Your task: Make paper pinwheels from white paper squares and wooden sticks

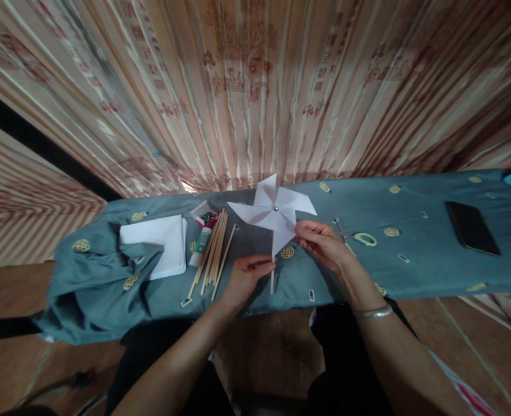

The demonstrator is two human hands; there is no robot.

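A white paper pinwheel [277, 216] stands upright above the cloth, its four blades folded to a shiny pin [276, 208] at the centre. Its wooden stick [272, 283] runs down below the blades. My left hand [247, 276] pinches this stick between thumb and fingers, just under the lowest blade. At the pinwheel's right, my right hand [320, 242] has thumb and fingertips closed on the edge of a blade. Scissors with pale green handles [363, 238] lie just beyond my right hand, partly hidden by it.
Left of my hands lie several wooden sticks [214, 254], a glue stick [200, 247], an opened box of pins [206, 216] and a stack of white paper [173, 248]. A black phone [472, 227] rests at the right on the grey-green cloth [429, 260]. Curtains [238, 127] hang behind.
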